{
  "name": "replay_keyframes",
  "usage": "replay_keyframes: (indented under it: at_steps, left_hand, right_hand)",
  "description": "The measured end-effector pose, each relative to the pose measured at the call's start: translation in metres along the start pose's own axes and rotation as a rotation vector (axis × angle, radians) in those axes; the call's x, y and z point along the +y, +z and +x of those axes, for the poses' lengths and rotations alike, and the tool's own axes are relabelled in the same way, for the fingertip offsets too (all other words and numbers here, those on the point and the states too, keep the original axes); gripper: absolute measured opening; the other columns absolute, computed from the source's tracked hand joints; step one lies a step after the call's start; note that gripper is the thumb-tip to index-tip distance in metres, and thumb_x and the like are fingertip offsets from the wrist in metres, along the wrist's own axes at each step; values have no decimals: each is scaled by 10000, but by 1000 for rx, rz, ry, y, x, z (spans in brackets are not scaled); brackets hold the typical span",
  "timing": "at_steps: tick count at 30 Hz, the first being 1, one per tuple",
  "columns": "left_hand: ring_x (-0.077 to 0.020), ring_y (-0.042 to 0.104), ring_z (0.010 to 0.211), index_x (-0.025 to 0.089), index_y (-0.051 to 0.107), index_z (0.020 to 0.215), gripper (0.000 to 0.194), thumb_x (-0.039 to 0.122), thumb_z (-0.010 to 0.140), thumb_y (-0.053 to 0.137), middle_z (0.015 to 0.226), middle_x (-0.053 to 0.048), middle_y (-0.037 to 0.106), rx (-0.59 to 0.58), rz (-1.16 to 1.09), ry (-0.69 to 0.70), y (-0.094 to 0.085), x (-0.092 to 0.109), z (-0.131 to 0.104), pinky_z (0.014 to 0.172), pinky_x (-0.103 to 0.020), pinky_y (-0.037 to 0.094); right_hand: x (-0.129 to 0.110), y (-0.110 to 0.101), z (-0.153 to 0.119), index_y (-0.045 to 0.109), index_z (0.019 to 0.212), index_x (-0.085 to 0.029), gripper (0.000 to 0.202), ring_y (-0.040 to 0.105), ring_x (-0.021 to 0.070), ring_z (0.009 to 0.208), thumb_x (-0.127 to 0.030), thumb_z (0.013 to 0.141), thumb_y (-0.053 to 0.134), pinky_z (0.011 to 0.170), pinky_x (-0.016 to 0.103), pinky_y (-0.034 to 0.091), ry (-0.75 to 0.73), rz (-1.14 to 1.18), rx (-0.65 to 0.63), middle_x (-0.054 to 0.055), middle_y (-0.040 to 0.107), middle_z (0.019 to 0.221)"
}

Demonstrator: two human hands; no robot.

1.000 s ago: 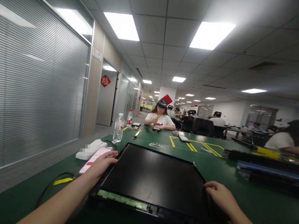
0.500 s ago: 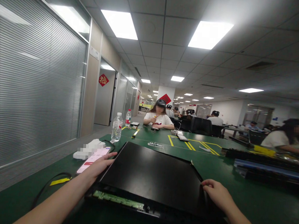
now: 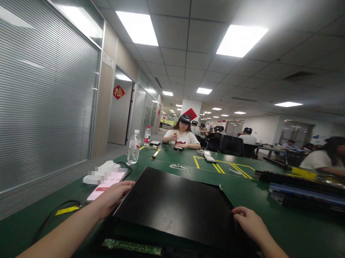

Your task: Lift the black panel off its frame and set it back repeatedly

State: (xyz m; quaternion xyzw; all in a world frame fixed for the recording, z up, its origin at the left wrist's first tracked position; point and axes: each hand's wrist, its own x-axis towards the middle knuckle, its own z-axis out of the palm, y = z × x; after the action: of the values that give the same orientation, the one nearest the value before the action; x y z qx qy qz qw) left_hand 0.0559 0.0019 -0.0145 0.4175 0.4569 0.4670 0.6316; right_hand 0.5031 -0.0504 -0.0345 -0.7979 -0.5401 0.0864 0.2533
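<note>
A black, flat display panel [image 3: 177, 206] lies in front of me, its left side raised and tilted above a dark frame [image 3: 189, 255]. A green circuit board strip [image 3: 133, 247] shows along the near edge of that frame. My left hand [image 3: 115, 197] is closed on the panel's left edge, with the fingertips partly hidden behind it. On the opposite side, my right hand [image 3: 250, 223] pinches the right edge, thumb and forefinger together. Whether those fingers hold the frame, the panel or both is hard to make out.
Left of the panel lie a phone [image 3: 107, 183], a white blurred object [image 3: 102, 173] and a black cable [image 3: 44, 218]. Bottles [image 3: 134, 148] stand beyond them. Long dark and blue strips [image 3: 310, 194] are stacked at right. A person [image 3: 183, 135] sits across the green table [image 3: 294, 227].
The panel's left and near edges have risen away from the frame, leaving a wider gap over the circuit board strip. My left hand has closed around the left edge; my right hand stays put.
</note>
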Motion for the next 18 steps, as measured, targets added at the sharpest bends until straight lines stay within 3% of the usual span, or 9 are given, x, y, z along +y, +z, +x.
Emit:
replay_keyframes:
  at_steps: [3, 11, 18]
  left_hand:
    - [-235, 683, 740, 146, 612, 955, 356, 280, 634, 684, 769, -68, 725, -20, -13, 18, 2, 1, -3, 689, -340, 530]
    - [-245, 680, 736, 152, 583, 949, 471, 245, 527, 772, 810, -64, 720, -92, 39, 44, 6, 3, -10, 703, -350, 518]
    - [-235, 665, 816, 141, 615, 947, 438, 303, 561, 746, 906, -79, 711, -140, 77, 189, 13, 9, -19, 744, -321, 501]
  right_hand:
    - [2, 1, 2, 685, 802, -227, 263, 609, 186, 718, -256, 646, 475, 584, 245, 407, 4, 1, 3, 29, 666, 720]
    - [2, 1, 2, 682, 814, -223, 264, 606, 186, 738, -256, 651, 478, 582, 242, 404, 12, 1, -10, 31, 663, 734]
    - [0, 0, 1, 660, 893, -207, 288, 597, 169, 669, -255, 672, 481, 558, 240, 390, 8, -9, 22, 22, 648, 708]
